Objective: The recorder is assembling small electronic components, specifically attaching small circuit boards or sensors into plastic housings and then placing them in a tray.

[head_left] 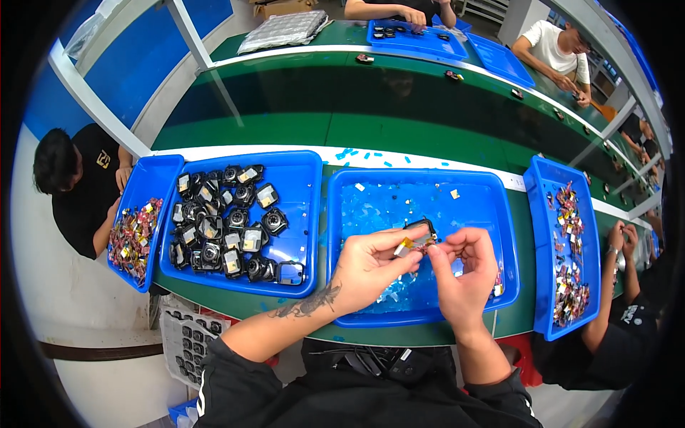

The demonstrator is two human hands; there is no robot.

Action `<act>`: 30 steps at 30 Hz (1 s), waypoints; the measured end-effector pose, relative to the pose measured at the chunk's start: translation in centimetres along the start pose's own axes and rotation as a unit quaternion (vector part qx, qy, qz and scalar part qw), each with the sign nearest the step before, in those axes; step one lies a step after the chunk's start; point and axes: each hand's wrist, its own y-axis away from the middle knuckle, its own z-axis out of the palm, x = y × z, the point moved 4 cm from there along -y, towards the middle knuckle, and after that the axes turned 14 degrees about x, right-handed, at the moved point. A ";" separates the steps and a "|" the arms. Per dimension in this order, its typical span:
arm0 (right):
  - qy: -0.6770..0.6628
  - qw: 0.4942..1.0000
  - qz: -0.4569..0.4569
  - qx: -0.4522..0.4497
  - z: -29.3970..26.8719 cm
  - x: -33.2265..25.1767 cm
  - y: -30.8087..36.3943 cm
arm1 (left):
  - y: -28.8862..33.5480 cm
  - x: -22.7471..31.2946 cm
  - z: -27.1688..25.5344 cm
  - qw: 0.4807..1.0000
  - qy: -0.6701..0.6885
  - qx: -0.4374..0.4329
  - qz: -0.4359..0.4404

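Over the middle blue tray (421,173), my left hand (360,267) grips a small black watch case (422,224) between thumb and fingers. A silver battery-like piece (404,247) with yellow tape shows at its near side, next to some thin reddish wires. My right hand (467,274) meets it from the right, thumb and index finger pinched close to the wires; what lies between those fingertips is too small to make out. Bluish film scraps and a few pale bits (454,193) lie in the tray beneath both hands.
To the left, a blue tray (315,207) holds many black watch cases (239,217). Narrower blue bins with wired parts stand at far left (133,235) and right (571,285). Beyond runs a green conveyor (285,93) with spaced-out parts. Co-workers sit at both sides and across.
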 end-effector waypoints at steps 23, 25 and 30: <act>-0.006 0.988 0.038 -0.150 2.3 0.8 -7.5 | 4.9 12.1 -1.9 0.882 -0.295 0.054 0.363; 0.001 0.969 0.111 -0.222 6.2 1.7 -12.1 | 11.8 16.1 -2.7 0.849 -0.172 0.172 0.469; 0.186 0.967 0.136 -0.110 8.5 9.9 -20.8 | 15.0 21.9 1.4 0.819 -0.213 0.247 0.471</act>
